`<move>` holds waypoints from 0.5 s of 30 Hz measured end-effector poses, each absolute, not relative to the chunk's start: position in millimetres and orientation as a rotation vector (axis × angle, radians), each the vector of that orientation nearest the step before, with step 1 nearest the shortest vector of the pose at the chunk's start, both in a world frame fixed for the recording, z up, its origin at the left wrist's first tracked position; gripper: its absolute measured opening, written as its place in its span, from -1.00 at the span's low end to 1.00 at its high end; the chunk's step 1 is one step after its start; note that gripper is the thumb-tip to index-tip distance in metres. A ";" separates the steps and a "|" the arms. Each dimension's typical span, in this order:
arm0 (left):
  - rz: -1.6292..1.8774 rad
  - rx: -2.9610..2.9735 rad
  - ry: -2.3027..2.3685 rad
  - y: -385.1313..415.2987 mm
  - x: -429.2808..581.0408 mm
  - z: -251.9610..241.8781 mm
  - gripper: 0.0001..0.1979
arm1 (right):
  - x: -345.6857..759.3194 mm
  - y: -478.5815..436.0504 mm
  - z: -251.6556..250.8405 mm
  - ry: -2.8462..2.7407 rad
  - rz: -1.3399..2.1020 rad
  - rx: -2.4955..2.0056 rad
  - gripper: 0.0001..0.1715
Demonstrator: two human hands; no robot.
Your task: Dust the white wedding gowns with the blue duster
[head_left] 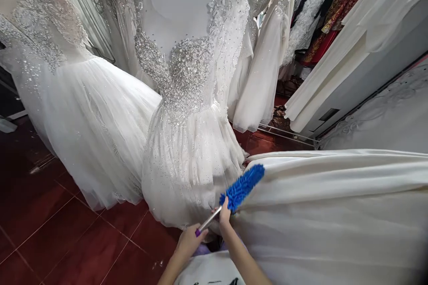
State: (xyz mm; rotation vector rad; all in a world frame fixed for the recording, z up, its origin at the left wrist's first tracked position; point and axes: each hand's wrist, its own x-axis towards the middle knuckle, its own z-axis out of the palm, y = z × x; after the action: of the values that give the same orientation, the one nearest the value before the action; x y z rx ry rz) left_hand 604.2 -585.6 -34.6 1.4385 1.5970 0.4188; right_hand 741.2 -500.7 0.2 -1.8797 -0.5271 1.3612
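Note:
A duster with a fluffy blue head and a silver handle slants up to the right in front of me. My left hand is closed round the lower handle, close to its purple end. Higher up, my right hand grips the duster just below the blue fibres, its thumb against them. Behind the duster stands a mannequin in a white beaded gown with a sparkly full skirt. The blue head lies between this skirt and a smooth white satin skirt at the right; whether it touches either I cannot tell.
Another beaded white gown stands at the left. White dresses and a red and gold garment hang on racks at the back. A metal rack rail runs low above the red tiled floor.

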 end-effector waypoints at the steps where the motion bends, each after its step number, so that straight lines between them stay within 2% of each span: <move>1: 0.517 1.463 1.590 -580.5 598.5 -24.8 -0.64 | 732.9 -490.6 9.1 -0.515 1.329 -1.828 -0.31; 5: 0.818 1.312 1.635 -567.0 584.6 6.8 -0.47 | 692.1 -446.6 58.5 -0.761 1.375 -1.429 -0.32; 8: 0.899 1.183 1.611 -567.6 574.3 9.3 -0.40 | 667.0 -427.0 77.1 -0.936 1.521 -1.410 -0.50; 11: 0.827 1.190 1.641 -575.9 554.3 -5.2 -0.42 | 660.1 -427.6 64.9 -0.900 1.611 -1.599 -0.66; 15: 0.568 1.244 1.675 -600.0 531.5 -45.2 -0.55 | 677.9 -459.2 36.0 -0.798 1.682 -1.698 -0.69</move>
State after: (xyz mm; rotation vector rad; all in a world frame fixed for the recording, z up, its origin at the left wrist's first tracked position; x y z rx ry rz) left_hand 531.5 -600.0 -45.2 1.2439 1.6747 0.5683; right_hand 677.9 -459.2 36.0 -1.6978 -0.7980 1.6821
